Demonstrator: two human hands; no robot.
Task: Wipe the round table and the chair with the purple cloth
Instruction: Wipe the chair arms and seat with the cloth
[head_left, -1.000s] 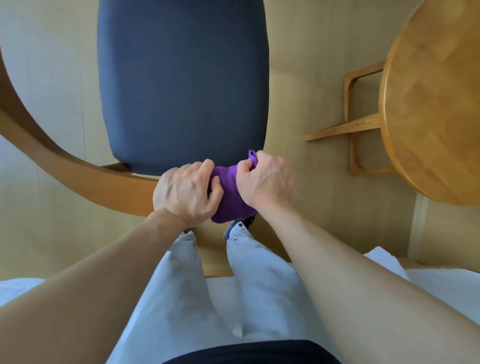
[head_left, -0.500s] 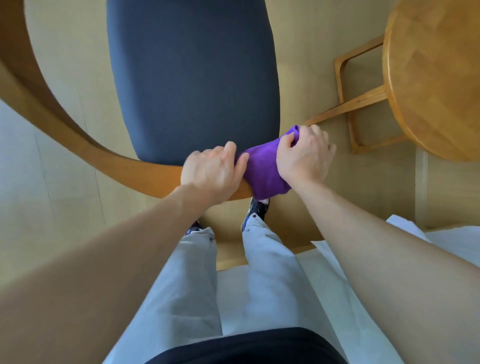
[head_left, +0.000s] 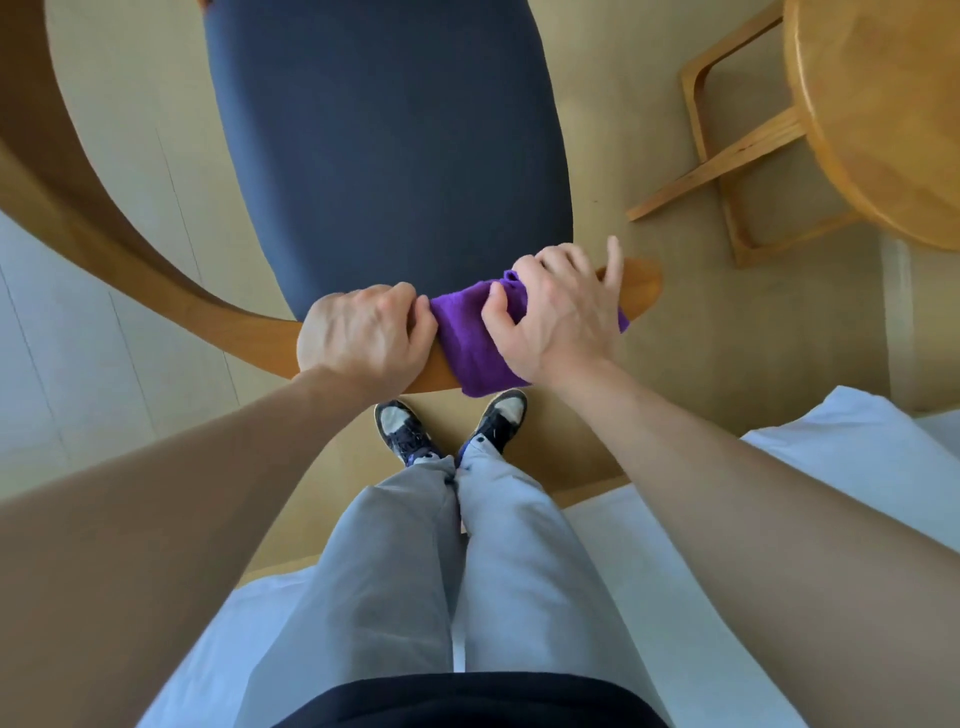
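The chair has a dark blue seat (head_left: 384, 156) and a curved wooden back rail (head_left: 130, 270) that ends near my right hand. The purple cloth (head_left: 470, 338) is wrapped over that rail close to its right end. My right hand (head_left: 558, 317) grips the cloth around the rail, with the little finger lifted. My left hand (head_left: 363, 338) grips the bare rail just left of the cloth. The round wooden table (head_left: 883, 114) stands at the upper right, apart from both hands.
The table's bent wooden legs (head_left: 727, 156) stand on the light wood floor right of the chair. My shoes (head_left: 452, 426) are on the floor under the rail. White bedding (head_left: 841, 467) lies behind me at the lower right and lower left.
My right hand has slid the cloth rightward along the rail toward its end. My left hand has followed along the rail. The view has pulled back, showing my shoes.
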